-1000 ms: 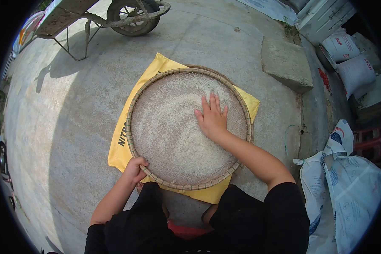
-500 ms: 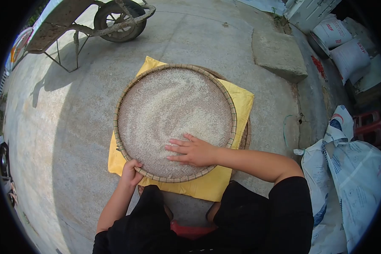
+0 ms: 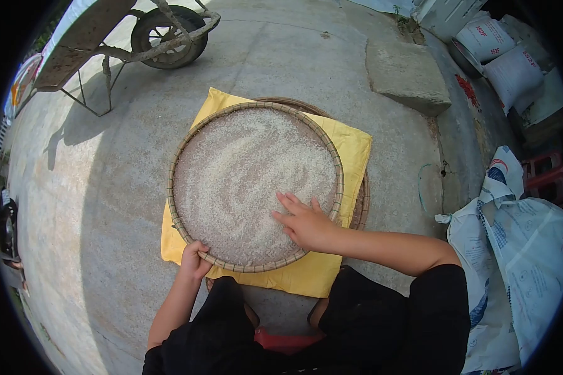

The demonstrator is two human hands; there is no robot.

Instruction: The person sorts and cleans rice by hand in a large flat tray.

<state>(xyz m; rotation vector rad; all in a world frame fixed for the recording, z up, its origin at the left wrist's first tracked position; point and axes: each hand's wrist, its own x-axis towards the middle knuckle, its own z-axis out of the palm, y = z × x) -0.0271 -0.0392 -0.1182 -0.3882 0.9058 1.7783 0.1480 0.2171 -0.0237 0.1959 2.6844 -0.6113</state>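
A round woven winnowing tray [image 3: 171,187] with a bound rim holds a thin, swirled layer of white rice grains [image 3: 244,162]. My left hand [image 3: 196,259] is closed around the tray's lower-left rim. Over the lower right of the grains is my right hand [image 3: 306,220], its fingers spread and pointing up and left; it grips nothing. Whether its fingertips touch the rice is hard to see. Beneath the tray lies a yellow sheet [image 3: 355,150], and under that another woven tray [image 3: 362,209] shows at the right and top.
A wheelbarrow [image 3: 169,44] stands at the upper left on the concrete floor [image 3: 131,169]. To the upper right are a low concrete block [image 3: 410,78] and stuffed white sacks [image 3: 513,75]. More white sacks [image 3: 525,269] lie close to my right arm, beside a red plastic stool [image 3: 542,175].
My right hand has moved right and its fingers have spread wider. The tray has shifted slightly left and down, with my left hand still on its rim. Swirls in the rice differ.
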